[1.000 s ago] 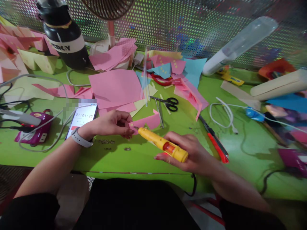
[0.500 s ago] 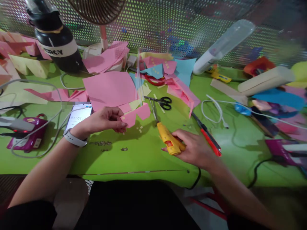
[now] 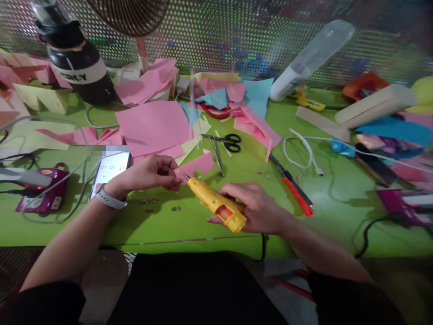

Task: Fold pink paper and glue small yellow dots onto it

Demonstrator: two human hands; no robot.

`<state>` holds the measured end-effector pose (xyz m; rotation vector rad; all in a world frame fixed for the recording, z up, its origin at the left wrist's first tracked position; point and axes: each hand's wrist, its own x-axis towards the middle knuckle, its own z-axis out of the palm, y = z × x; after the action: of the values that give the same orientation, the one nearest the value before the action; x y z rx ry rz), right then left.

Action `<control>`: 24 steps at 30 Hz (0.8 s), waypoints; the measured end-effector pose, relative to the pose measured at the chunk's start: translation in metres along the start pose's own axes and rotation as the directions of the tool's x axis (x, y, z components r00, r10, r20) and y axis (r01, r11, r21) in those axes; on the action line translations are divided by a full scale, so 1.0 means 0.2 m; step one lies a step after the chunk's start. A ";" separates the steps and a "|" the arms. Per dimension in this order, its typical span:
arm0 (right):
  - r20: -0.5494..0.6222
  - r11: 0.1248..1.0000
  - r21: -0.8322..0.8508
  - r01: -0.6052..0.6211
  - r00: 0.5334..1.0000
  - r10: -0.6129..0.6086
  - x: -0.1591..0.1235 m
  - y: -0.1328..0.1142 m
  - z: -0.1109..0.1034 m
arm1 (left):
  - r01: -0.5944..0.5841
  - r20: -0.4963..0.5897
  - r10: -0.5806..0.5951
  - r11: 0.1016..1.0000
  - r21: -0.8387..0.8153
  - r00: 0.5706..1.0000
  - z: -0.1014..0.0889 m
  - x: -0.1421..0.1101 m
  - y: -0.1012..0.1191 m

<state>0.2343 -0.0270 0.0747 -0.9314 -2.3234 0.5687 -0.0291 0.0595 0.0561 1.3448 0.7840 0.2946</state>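
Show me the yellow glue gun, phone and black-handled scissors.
Yellow glue gun (image 3: 211, 199), head view: middle of its body.
Phone (image 3: 113, 169), head view: lit screen.
Black-handled scissors (image 3: 224, 139), head view: where handles meet blades.

Left hand (image 3: 154, 173) in a pinch, right hand (image 3: 253, 205) gripping

Left fingers (image 3: 168, 181) partly hide the pink cutout (image 3: 203, 163).

Head camera faces forward — downward over the table (image 3: 152, 230).
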 end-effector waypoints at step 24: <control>0.096 0.987 -0.147 -0.064 0.992 0.079 -0.20 0.10 -0.04 | -0.019 -0.085 0.014 0.998 -0.056 0.996 -0.02 -0.01 0.02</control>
<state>0.2716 -0.0415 0.0558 -1.0793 -2.4564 0.4935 -0.0321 0.0634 0.0598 1.2923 0.8292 0.3866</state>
